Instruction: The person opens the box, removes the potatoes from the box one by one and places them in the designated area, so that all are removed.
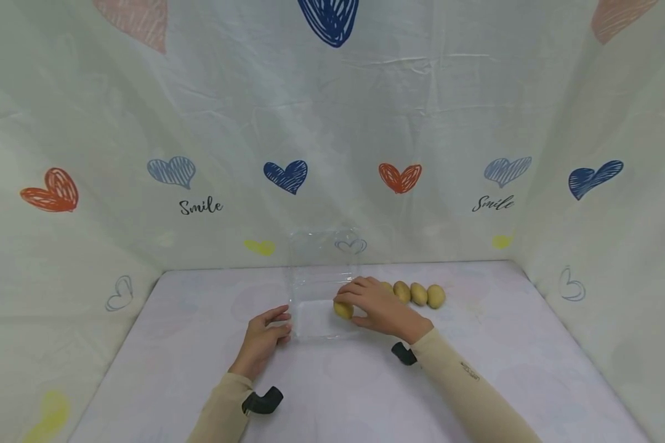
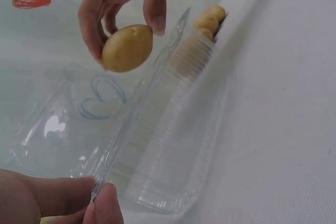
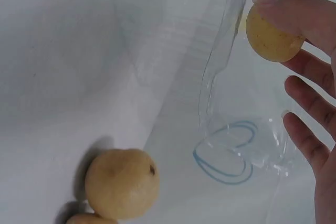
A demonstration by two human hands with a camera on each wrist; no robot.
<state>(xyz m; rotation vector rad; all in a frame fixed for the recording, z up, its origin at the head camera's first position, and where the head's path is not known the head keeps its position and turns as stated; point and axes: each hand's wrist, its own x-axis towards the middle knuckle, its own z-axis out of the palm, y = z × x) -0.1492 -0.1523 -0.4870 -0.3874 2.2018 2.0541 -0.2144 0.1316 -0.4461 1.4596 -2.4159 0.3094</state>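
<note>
A small yellow potato (image 1: 343, 310) is pinched between the thumb and fingers of my right hand (image 1: 382, 309). It hangs above the opening of a clear plastic container (image 1: 314, 321), apart from its rim, as the left wrist view shows. The container's hinged lid (image 1: 322, 253) stands raised at the back. At the container's left side, my left hand (image 1: 263, 339) pinches the rim between thumb and finger (image 2: 63, 195). In the head view the container's floor shows through the clear plastic.
Several more potatoes (image 1: 419, 294) lie in a row on the white-covered table (image 1: 332, 394), right of the container; my right hand partly hides the row. A pale curtain (image 1: 332, 123) printed with hearts hangs behind and on both sides. Dark curved pieces (image 1: 263, 401) sit at both wrists.
</note>
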